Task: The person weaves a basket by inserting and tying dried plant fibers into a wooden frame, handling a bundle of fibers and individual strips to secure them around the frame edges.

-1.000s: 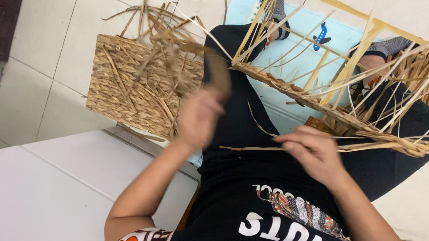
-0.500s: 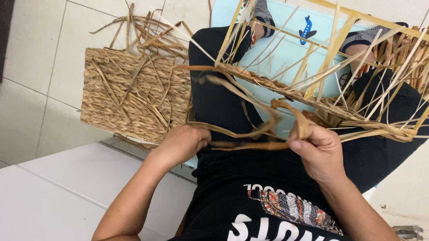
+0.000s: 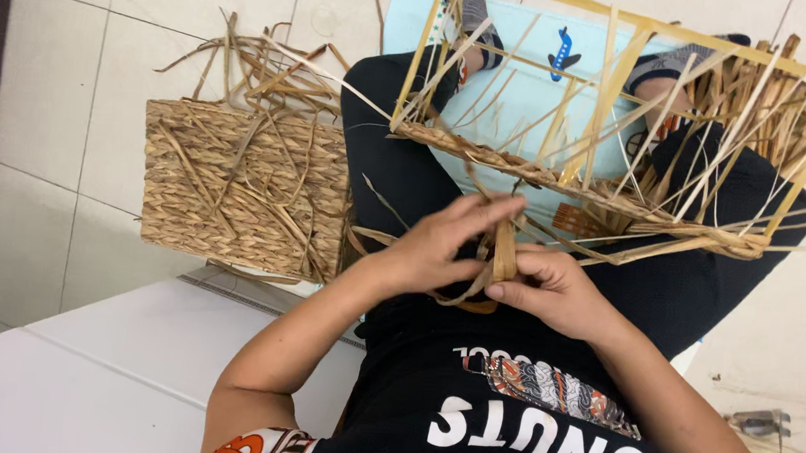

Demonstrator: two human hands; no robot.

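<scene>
My left hand (image 3: 439, 243) and my right hand (image 3: 548, 287) meet over my lap, both pinching tan dried-leaf strips (image 3: 504, 251). The right hand's fingers close around the strip's lower end; the left hand's fingers lie stretched over the strands beside it. The strips run up into a braided edge (image 3: 518, 168) on a yellow wire basket frame (image 3: 616, 90) that rests across my legs, with loose strands sticking out of it in all directions.
A finished woven rectangular basket (image 3: 237, 188) with loose strands on top lies on the tiled floor at left. A pale blue cloth (image 3: 524, 85) is under the frame. A white tiled ledge (image 3: 87, 366) is at lower left. A metal tool (image 3: 764, 424) lies at lower right.
The hands have come together over my lap; the left hand dropped from a raised position and now works the strips against the right hand, close to the braided edge.
</scene>
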